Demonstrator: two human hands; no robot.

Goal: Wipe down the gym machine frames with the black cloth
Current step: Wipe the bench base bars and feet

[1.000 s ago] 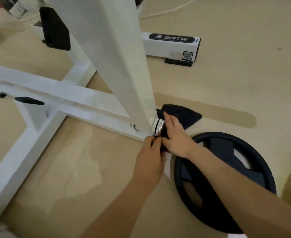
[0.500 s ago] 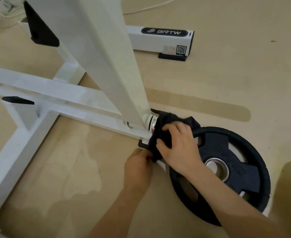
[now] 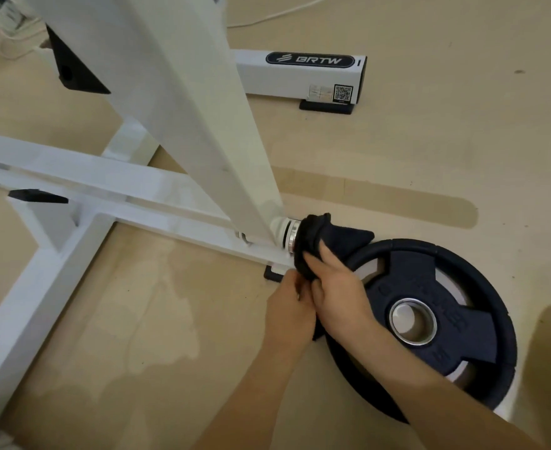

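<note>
The white gym machine frame rises as a slanted post from floor bars. At its foot a short chrome-collared peg sticks out to the right. The black cloth is wrapped over the end of that peg. My right hand grips the cloth from the near side, fingers curled round it. My left hand sits just below and left, pinching the cloth's lower edge beside the frame's black foot pad.
A black weight plate with a steel hub lies flat on the floor right of my hands, touching the cloth. A white base bar labelled BRTW lies further back. Horizontal white bars spread left. Tan floor is bare at far right.
My right hand has bunched the cloth and slid it along the peg toward the collar. My view has shifted, so the weight plate's hub now shows.
</note>
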